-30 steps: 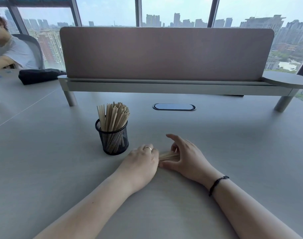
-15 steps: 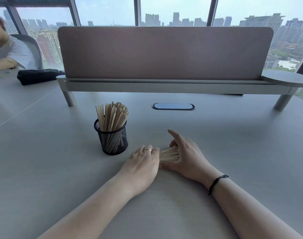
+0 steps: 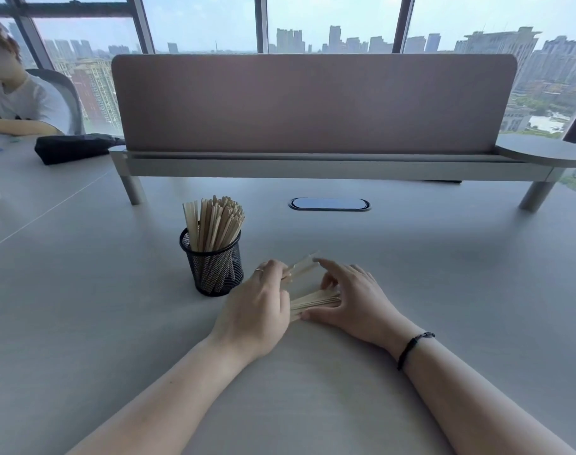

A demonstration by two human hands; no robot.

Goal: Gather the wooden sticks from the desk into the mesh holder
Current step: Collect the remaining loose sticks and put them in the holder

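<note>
A wide grey table [image 3: 83, 323] is being shown before tall windows and a city skyline, with a felt divider panel [image 3: 312, 103] standing along its far edge and another person seated past the far left corner. The black mesh holder [image 3: 212, 267] is standing upright toward the middle of the table, already packed with sticks that are fanning out above its rim.

Just beside it, toward the near edge, the remaining loose wooden sticks [image 3: 314, 298] are being squeezed into a flat bundle between the two hands. A few sticks are being pinched in the curled fingers of the left hand [image 3: 257, 310] and tilted up off the surface; the rest are being pressed against by the straight, spread fingers of the right hand [image 3: 352, 300].

The sticks are judged to be very light, thin, stiff and smooth, so they are likely to be scattered or slid apart easily. They are probably best taken as one bundle, gripped around the middle and kept parallel.
</note>
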